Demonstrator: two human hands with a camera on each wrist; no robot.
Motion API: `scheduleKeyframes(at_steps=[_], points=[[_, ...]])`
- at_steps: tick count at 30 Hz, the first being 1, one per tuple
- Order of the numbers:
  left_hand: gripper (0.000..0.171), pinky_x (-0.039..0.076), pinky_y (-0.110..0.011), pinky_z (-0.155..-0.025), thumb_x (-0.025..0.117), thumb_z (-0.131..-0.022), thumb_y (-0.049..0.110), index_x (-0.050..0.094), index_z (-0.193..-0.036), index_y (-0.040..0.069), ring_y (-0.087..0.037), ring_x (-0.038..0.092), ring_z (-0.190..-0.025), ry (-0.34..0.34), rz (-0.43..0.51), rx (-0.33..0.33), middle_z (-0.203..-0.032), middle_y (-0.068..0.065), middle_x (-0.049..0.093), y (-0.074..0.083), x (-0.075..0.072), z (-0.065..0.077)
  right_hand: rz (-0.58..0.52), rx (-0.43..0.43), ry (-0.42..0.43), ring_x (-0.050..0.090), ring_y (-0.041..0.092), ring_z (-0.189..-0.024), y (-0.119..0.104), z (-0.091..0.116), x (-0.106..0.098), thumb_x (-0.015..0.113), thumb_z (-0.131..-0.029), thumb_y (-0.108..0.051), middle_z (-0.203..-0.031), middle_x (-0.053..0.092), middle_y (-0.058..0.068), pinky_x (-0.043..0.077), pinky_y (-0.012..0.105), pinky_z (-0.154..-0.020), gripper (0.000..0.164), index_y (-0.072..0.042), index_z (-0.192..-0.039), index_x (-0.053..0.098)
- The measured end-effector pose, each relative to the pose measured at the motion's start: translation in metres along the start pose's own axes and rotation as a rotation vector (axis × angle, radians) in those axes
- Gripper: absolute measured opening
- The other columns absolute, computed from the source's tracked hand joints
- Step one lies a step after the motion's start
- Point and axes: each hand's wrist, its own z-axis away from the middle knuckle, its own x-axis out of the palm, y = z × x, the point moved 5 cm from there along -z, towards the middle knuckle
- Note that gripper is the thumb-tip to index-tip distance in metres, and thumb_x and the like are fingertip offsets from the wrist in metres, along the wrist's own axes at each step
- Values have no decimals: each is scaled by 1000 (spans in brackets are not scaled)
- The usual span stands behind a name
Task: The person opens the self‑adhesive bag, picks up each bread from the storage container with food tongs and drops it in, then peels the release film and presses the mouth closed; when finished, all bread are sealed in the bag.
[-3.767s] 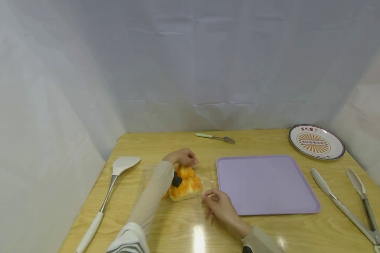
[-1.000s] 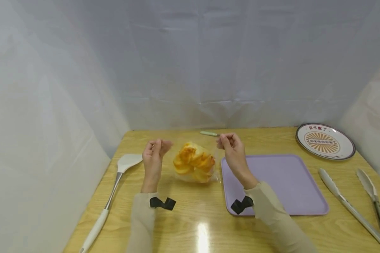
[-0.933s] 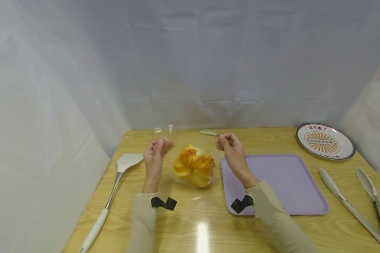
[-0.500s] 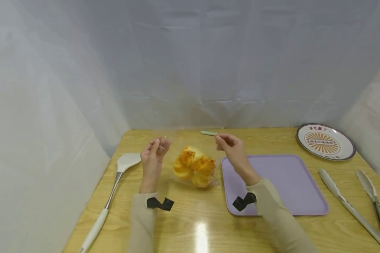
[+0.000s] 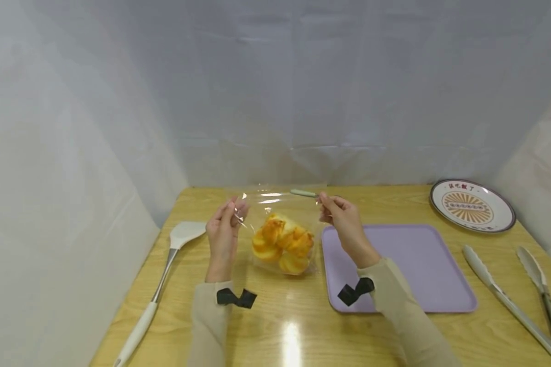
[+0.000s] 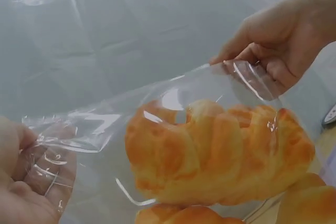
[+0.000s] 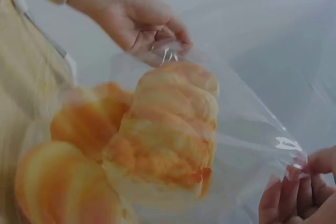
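Note:
A clear plastic bag [image 5: 275,201] hangs between my two hands, with several golden-brown bread rolls [image 5: 282,244] in its lower part. My left hand [image 5: 223,229] pinches one upper corner of the bag between thumb and fingers. At the opposite corner, my right hand [image 5: 346,224] pinches the film the same way. The left wrist view shows the film drawn taut between both hands, with a long ridged loaf [image 6: 220,150] behind it. Seen from the right wrist, the loaf [image 7: 163,129] lies beside two rounder rolls [image 7: 63,182] inside the film.
A lilac tray [image 5: 404,270] lies right of the bag on the wooden table [image 5: 261,326]. Farther right are metal tongs [image 5: 509,300] and a patterned plate [image 5: 472,206]. A white-headed spatula [image 5: 160,280] lies at left. Behind the bag is a pale green handle [image 5: 304,193].
Earlier, both hands were low beside the bread on the table; now they hold the bag up by its corners. In the last second the hands shifted only slightly and the film's top spread flatter.

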Motion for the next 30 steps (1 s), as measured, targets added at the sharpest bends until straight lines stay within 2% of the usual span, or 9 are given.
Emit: scheduleKeyframes(at_steps=[3,6,9,11,13,15,18,26,30], points=[[22,57,-25,-84,51,-100,4,62,-113,-10,-11,74,-82,23,-19,4,-87,-1,76,1,5,3,182,-180,114,52,7,-72,-12,5,2,58,-99,-24,-83,55,-2,47,17,-71,24,-1,-105,63],[31,58,-24,-83,51,-100,4,54,-122,-17,-9,74,-81,22,-60,3,-86,1,76,3,12,8,349,-521,246,46,15,-81,-32,23,14,59,-97,-15,-95,52,12,39,20,-74,23,1,-113,59],[36,58,-23,-84,51,-101,6,50,-128,-17,-7,73,-84,-15,-105,-3,-91,4,76,4,21,14,390,-780,208,47,21,-79,-45,46,41,61,-94,-7,-95,52,22,41,22,-72,21,6,-110,60],[38,57,-23,-85,52,-101,6,49,-132,-15,-6,73,-85,-47,-135,-14,-95,5,75,4,27,19,357,-790,73,52,20,-76,-47,55,61,61,-94,-5,-91,56,20,46,19,-69,17,5,-107,63],[37,57,-23,-86,51,-101,6,50,-133,-12,-5,72,-87,-71,-174,-19,-100,7,75,4,32,23,322,-707,-52,57,17,-76,-46,59,80,61,-95,-8,-93,62,17,50,18,-68,18,2,-108,67],[36,57,-22,-85,51,-101,6,53,-133,-9,-3,71,-88,-89,-215,-13,-103,9,74,5,35,26,300,-607,-114,59,17,-81,-43,57,93,61,-96,-12,-98,65,14,52,18,-71,20,-1,-112,69],[33,57,-20,-84,52,-100,5,56,-131,-6,-2,70,-89,-129,-251,20,-104,13,73,8,39,30,300,-551,-125,60,20,-88,-44,51,105,62,-97,-15,-106,67,13,52,20,-75,23,-3,-115,70],[41,57,-20,-83,54,-100,9,49,-133,-14,0,69,-95,-291,-301,169,-105,16,72,12,43,33,334,-694,-57,66,25,-81,-47,42,109,67,-92,-9,-96,65,16,57,21,-70,21,0,-109,71],[42,57,-20,-83,52,-101,5,43,-133,-19,0,69,-96,-330,-344,208,-109,16,71,14,45,33,413,-866,-43,66,24,-77,-51,43,109,69,-91,-6,-93,65,16,59,23,-67,18,3,-105,72]])
